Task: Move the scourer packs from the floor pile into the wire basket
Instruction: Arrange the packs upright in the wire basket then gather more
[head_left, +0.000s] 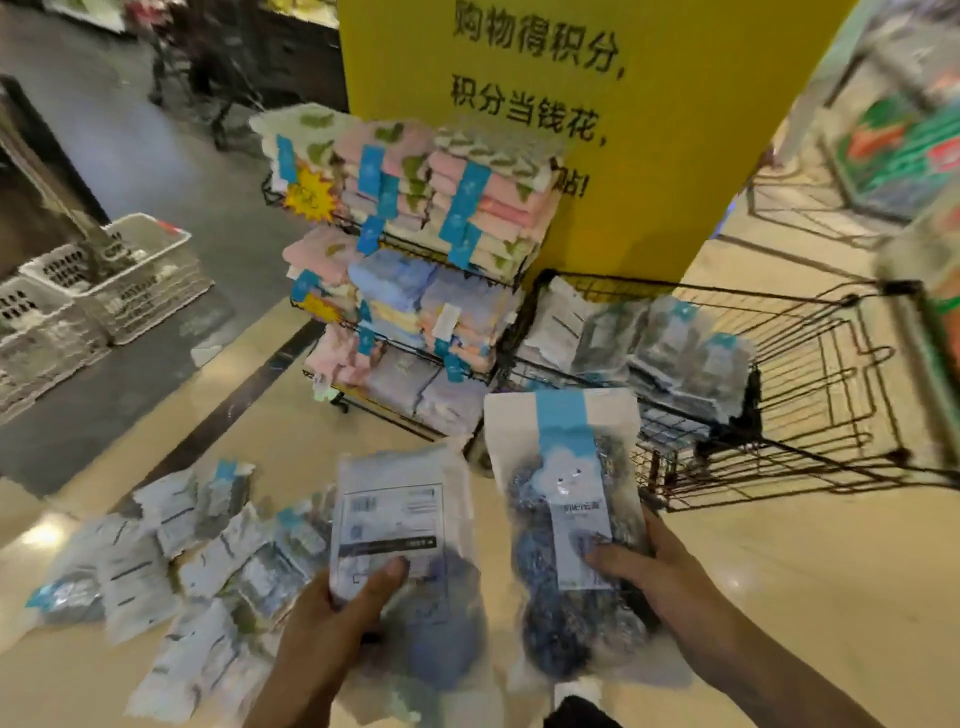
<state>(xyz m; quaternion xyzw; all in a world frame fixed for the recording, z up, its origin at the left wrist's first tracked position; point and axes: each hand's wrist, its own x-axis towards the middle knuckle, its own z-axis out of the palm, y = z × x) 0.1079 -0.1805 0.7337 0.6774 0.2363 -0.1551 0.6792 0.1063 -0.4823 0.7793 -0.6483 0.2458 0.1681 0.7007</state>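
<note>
Both our hands are up in front of us, each holding a scourer pack above the cream floor (779, 597). Our left hand (332, 618) grips one pack (400, 525) by its lower part, thumb pressed across the front; this pack shows its white printed back with a barcode. Our right hand (654, 566) grasps a second pack (566, 499) from its right side, thumb laid over the small label; this one faces us with its blue band, a cloud figure, and the dark steel scourers showing through the clear plastic. The two packs are held upright, side by side, just apart.

Down to our left the floor pile (171, 561) of more packs lies scattered and overlapping, some face up, some face down. Ahead and to the right stands the wire basket (810, 384), a black wire frame with several packs (665, 348) already stacked along its left half; its right half shows only bare wire. The pack in our right hand overlaps the basket's near left corner in view.

Behind the basket rises a yellow sign (597, 104) with black characters, and left of it a wire rack (410, 249) stacked with folded towels in pink, blue and cream. White plastic crates (104, 291) sit on the grey floor farther left.
</note>
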